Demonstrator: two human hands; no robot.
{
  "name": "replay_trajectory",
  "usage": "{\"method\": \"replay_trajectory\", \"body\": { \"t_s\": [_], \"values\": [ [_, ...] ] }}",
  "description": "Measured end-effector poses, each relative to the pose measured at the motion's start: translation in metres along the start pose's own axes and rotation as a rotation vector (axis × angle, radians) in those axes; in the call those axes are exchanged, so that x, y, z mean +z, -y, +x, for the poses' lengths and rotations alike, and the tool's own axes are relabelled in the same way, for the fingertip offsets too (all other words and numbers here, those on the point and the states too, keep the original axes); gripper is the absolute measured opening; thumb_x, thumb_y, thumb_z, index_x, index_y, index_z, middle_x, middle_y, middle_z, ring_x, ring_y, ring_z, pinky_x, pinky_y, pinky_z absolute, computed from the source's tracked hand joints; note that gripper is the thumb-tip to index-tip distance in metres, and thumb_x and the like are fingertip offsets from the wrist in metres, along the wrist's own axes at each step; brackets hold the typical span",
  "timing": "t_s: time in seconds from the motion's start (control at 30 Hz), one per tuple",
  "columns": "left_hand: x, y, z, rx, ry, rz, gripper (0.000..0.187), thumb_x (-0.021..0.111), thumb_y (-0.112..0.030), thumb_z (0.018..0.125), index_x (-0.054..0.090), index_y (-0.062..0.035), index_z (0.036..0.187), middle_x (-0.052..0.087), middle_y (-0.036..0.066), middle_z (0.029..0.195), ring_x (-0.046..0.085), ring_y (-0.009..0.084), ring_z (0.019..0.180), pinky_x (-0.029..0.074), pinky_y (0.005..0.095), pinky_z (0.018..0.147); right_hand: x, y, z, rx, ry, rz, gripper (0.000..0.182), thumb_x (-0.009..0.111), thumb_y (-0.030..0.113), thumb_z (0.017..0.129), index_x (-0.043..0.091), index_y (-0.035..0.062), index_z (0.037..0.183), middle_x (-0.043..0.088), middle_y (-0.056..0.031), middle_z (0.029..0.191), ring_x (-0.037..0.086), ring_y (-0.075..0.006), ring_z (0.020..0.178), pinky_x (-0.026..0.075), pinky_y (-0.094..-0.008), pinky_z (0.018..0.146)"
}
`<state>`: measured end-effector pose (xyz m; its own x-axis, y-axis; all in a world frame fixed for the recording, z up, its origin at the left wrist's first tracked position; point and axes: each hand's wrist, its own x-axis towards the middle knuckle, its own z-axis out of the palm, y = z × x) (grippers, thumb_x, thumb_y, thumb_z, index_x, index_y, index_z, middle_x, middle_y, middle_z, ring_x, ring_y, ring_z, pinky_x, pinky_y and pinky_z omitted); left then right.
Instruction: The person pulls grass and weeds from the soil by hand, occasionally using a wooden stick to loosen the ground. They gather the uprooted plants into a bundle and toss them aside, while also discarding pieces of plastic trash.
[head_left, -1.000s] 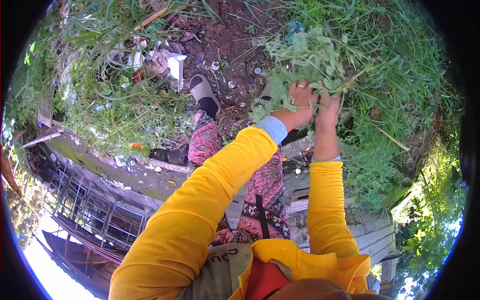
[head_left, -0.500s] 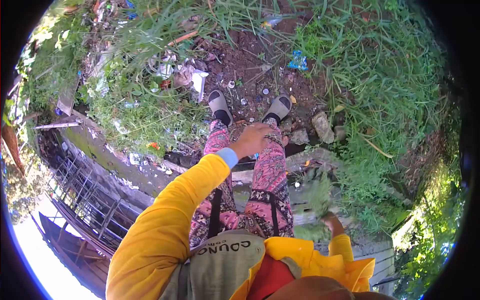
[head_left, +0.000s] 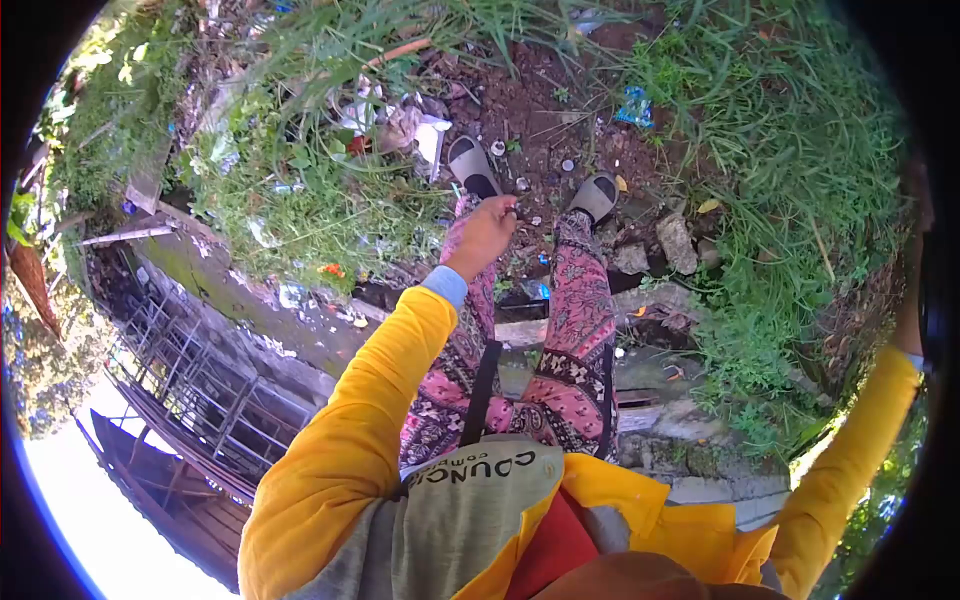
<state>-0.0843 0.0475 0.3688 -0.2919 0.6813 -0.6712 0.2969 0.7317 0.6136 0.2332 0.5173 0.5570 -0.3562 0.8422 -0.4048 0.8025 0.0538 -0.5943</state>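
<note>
My left hand hangs in front of my left shin, below the sandal, with its fingers curled in. Whether anything sits inside those fingers is hidden. My right arm reaches far out to the right, and my right hand lies dark at the very edge of the view, where its fingers cannot be made out. Tall green grass grows just inward of it. Grey sandals are on my feet, which stand on brown soil.
Scattered litter lies about, including a white carton piece and a blue wrapper. Rough stones sit right of my feet. Below runs a concrete ledge. At the left is a metal frame beside a mossy wall.
My right hand has swung from beside my right leg, where a blurred green clump was at it, out to the right edge. My left hand has risen slightly. The view has shifted.
</note>
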Motion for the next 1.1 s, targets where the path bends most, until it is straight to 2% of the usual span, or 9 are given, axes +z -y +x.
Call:
{"method": "replay_trajectory", "body": {
  "t_s": [0.1, 0.13, 0.27, 0.4, 0.53, 0.77, 0.87, 0.97, 1.1],
  "values": [
    [0.031, 0.022, -0.015, -0.07, 0.08, -0.114, 0.028, 0.05, -0.01, 0.079, 0.054, -0.0045, 0.106, 0.056, 0.016, 0.098, 0.056, 0.0247, 0.091, 0.043, 0.0309, 0.079, 0.207, -0.049, -0.023, 0.223, 0.678, 0.266, 0.024, 0.053, 0.016, 0.071, 0.061, 0.004, 0.09, 0.057, -0.0085, 0.105, 0.055, -0.0187, 0.089, 0.041, -0.0295, 0.079],
    [0.041, 0.034, -0.021, -0.067, 0.085, -0.168, 0.028, 0.051, -0.011, 0.079, 0.054, -0.0049, 0.106, 0.056, 0.016, 0.099, 0.056, 0.0249, 0.091, 0.043, 0.0313, 0.078, 0.29, -0.084, -0.038, -0.359, 0.622, -0.26, 0.024, 0.053, 0.013, 0.069, 0.06, 0.002, 0.089, 0.056, -0.0119, 0.104, 0.056, -0.0242, 0.084, 0.043, -0.0321, 0.075],
    [0.055, 0.048, -0.023, -0.188, 0.126, -0.232, 0.028, 0.052, -0.009, 0.079, 0.052, -0.0039, 0.106, 0.055, 0.015, 0.1, 0.055, 0.0261, 0.092, 0.043, 0.0323, 0.08, 0.502, -0.204, -0.021, -0.183, 0.677, -0.698, 0.029, 0.05, 0.027, 0.078, 0.059, 0.0091, 0.098, 0.06, -0.0137, 0.094, 0.058, -0.0309, 0.084, 0.045, -0.0397, 0.077],
    [0.05, 0.077, -0.014, -0.112, 0.089, -0.242, 0.028, 0.051, -0.007, 0.078, 0.05, -0.001, 0.106, 0.052, 0.016, 0.104, 0.055, 0.0283, 0.092, 0.042, 0.0338, 0.082, 0.556, -0.284, 0.019, -0.448, 0.491, -0.552, 0.026, 0.043, 0.033, 0.084, 0.057, 0.0206, 0.103, 0.062, -0.0073, 0.096, 0.059, -0.0263, 0.088, 0.046, -0.0354, 0.073],
    [0.035, 0.094, 0.006, -0.193, 0.081, -0.312, 0.031, 0.051, -0.005, 0.077, 0.05, 0.0004, 0.108, 0.053, 0.016, 0.103, 0.054, 0.0278, 0.094, 0.043, 0.0341, 0.082, 0.559, -0.235, 0.054, 0.299, 0.593, -1.046, 0.029, 0.046, 0.024, 0.082, 0.052, 0.0071, 0.105, 0.054, -0.0144, 0.109, 0.054, -0.0289, 0.097, 0.045, -0.0377, 0.079],
    [0.027, 0.109, 0.013, -0.236, 0.003, -0.483, 0.03, 0.049, -0.008, 0.081, 0.048, 0.0018, 0.11, 0.056, 0.012, 0.1, 0.054, 0.0195, 0.093, 0.042, 0.0289, 0.082, 0.557, -0.25, 0.066, 0.042, 0.603, -0.965, 0.039, 0.05, 0.032, 0.079, 0.05, 0.0045, 0.107, 0.054, -0.0169, 0.109, 0.051, -0.0335, 0.101, 0.043, -0.0403, 0.081],
    [0.011, 0.108, 0.005, -0.363, -0.018, -0.693, 0.029, 0.048, -0.006, 0.082, 0.047, 0.0027, 0.11, 0.055, 0.009, 0.102, 0.052, 0.0131, 0.093, 0.04, 0.0257, 0.083, 0.571, -0.161, 0.028, 0.263, 0.515, -0.721, 0.058, 0.061, 0.042, 0.069, 0.049, 0.0029, 0.11, 0.052, -0.0206, 0.109, 0.05, -0.0376, 0.1, 0.041, -0.0421, 0.083],
    [0.016, 0.121, -0.021, -0.39, -0.065, -0.779, 0.028, 0.046, -0.007, 0.084, 0.047, 0.0024, 0.11, 0.055, 0.009, 0.104, 0.051, 0.012, 0.094, 0.039, 0.0245, 0.084, 0.619, -0.094, -0.033, -0.153, 0.321, -0.448, 0.046, 0.057, 0.031, 0.073, 0.051, 0.0025, 0.109, 0.044, -0.0198, 0.118, 0.044, -0.0325, 0.108, 0.038, -0.0395, 0.088],
    [-0.001, 0.127, -0.056, -0.439, -0.087, -0.767, 0.029, 0.046, -0.009, 0.084, 0.047, 0.001, 0.111, 0.054, 0.011, 0.107, 0.051, 0.0167, 0.097, 0.038, 0.0279, 0.087, 0.671, 0.114, -0.14, -0.379, 0.76, -0.055, 0.047, 0.06, 0.026, 0.071, 0.051, 0.0152, 0.115, 0.04, -0.0137, 0.126, 0.046, -0.0296, 0.107, 0.039, -0.0357, 0.089]
  ]
}}
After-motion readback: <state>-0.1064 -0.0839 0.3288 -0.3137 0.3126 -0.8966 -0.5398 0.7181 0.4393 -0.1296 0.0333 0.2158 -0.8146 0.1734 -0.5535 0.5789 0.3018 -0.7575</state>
